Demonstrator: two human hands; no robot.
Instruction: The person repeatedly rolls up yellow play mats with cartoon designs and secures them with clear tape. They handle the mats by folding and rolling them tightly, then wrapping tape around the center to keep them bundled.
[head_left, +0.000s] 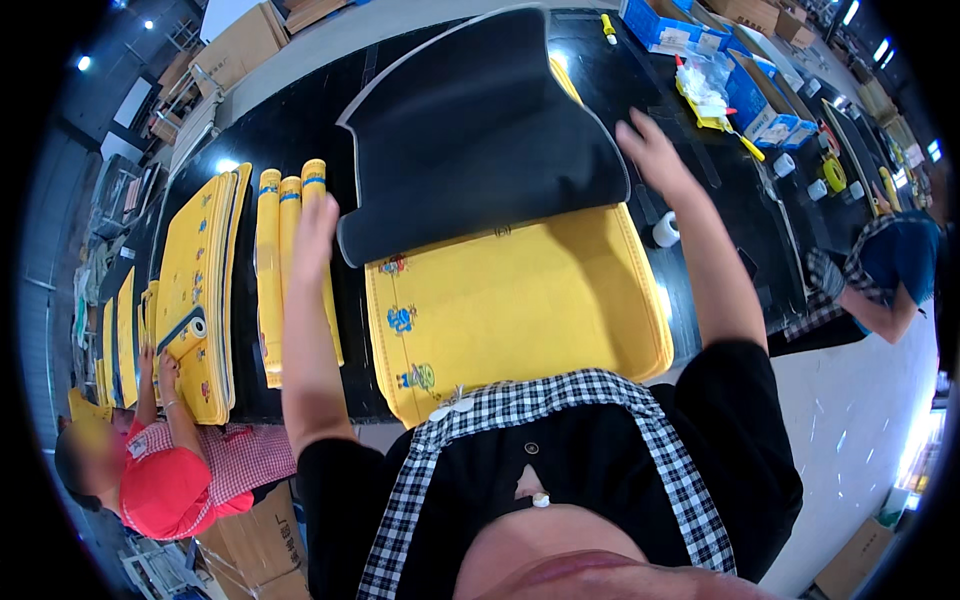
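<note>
A mat with its black underside up lies bowed and wavy over a yellow mat printed with small cartoon figures along its left side. My left hand is just off the black mat's left edge, slightly blurred, its fingers stretched out and holding nothing. By the black mat's right edge is my right hand, open, thumb and fingers apart. Its fingertips are close to that edge; whether they touch it I cannot tell. Several rolled yellow mats lie beside my left forearm.
A stack of yellow mats lies further left, where a co-worker in red handles a roll. On the black table's right stand blue boxes, a yellow tray and a white tape roll. Another person works at far right.
</note>
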